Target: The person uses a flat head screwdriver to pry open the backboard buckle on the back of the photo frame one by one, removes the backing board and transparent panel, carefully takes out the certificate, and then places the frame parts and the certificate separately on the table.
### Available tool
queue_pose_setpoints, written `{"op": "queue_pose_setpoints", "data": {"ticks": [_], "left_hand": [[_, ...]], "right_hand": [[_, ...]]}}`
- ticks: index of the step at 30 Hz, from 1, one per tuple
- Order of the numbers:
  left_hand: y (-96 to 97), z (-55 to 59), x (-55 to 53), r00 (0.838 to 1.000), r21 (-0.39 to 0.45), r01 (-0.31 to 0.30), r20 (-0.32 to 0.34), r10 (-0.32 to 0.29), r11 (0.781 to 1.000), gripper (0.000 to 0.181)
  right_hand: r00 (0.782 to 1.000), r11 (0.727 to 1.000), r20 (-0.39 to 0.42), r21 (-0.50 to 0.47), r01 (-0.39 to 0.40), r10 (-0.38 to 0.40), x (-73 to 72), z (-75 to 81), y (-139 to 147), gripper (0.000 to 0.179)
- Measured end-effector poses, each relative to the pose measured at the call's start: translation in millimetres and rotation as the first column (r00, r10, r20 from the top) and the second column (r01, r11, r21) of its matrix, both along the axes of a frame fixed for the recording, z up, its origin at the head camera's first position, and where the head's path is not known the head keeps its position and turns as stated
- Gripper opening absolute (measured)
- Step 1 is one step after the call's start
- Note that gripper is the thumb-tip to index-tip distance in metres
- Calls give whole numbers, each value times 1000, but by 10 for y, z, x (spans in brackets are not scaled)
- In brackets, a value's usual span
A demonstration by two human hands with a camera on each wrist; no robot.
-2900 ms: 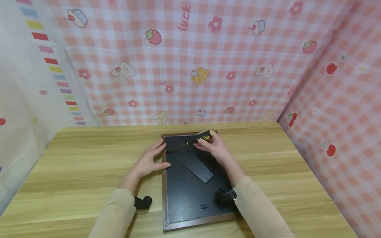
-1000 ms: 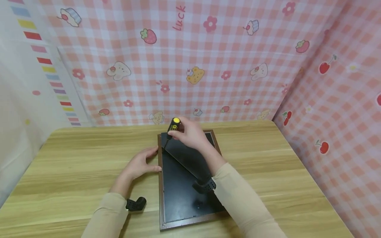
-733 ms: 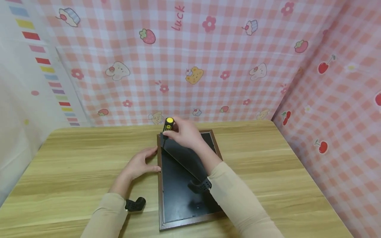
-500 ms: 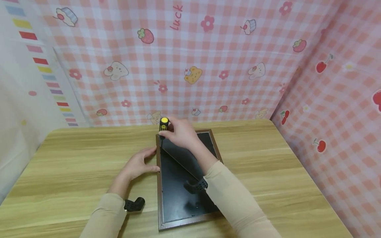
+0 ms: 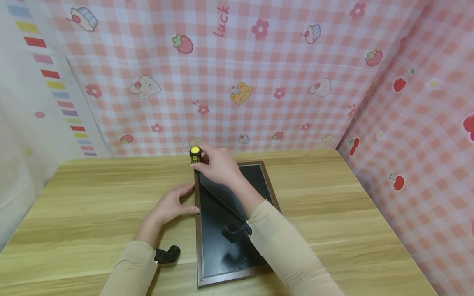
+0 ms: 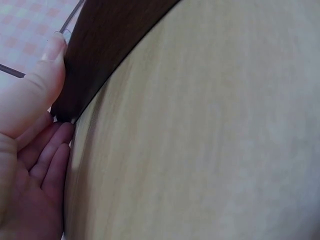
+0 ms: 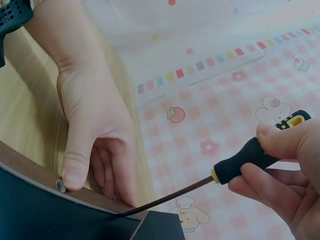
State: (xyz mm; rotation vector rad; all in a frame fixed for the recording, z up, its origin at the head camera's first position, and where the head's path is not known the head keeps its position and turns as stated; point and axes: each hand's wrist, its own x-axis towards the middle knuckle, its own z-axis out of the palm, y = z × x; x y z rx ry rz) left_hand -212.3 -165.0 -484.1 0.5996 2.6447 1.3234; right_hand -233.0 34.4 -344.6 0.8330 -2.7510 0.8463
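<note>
A picture frame (image 5: 200,263) lies face down, its black back board and easel-stand leg (image 7: 160,227) uppermost. My right hand (image 5: 220,166) holds a black-and-yellow screwdriver (image 7: 245,160) by its handle, between thumb and fingers. In the right wrist view its slim shaft slants down to the seam between back board and brown rim, beside the leg. My left hand (image 5: 171,207) steadies the frame's left side: the thumb (image 6: 52,50) rests on the rim near a small silvery piece (image 7: 60,186), the fingers against the outer side. My right forearm hides part of the back board.
The frame lies on a wood-grain table (image 5: 318,197). Pink checked cloth (image 5: 222,61) hangs behind it and along the right side. A black wrist camera (image 5: 168,255) juts from my left sleeve, another (image 5: 237,232) from my right over the frame.
The right hand has swung left with the screwdriver, from a low slant to nearly upright in the head view, its handle now over the frame's left edge. The left hand stays at the frame's side.
</note>
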Motion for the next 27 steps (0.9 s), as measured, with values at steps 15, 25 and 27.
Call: {"op": "queue_pose_setpoints", "data": {"ticks": [15, 25, 27], "left_hand": [[21, 10, 6, 1000, -4, 17, -12, -17, 1000, 93], [18, -2, 3, 1000, 3, 9, 5, -9, 1000, 96], [10, -3, 7, 1000, 1, 12, 8, -12, 1000, 96]], "right_hand": [[996, 998, 92, -67, -2, 8, 8, -84, 151, 42], [992, 951, 122, -303, 68, -32, 137, -298, 585, 39], [988, 920, 147, -378, 101, -48, 163, -354, 681, 37]]}}
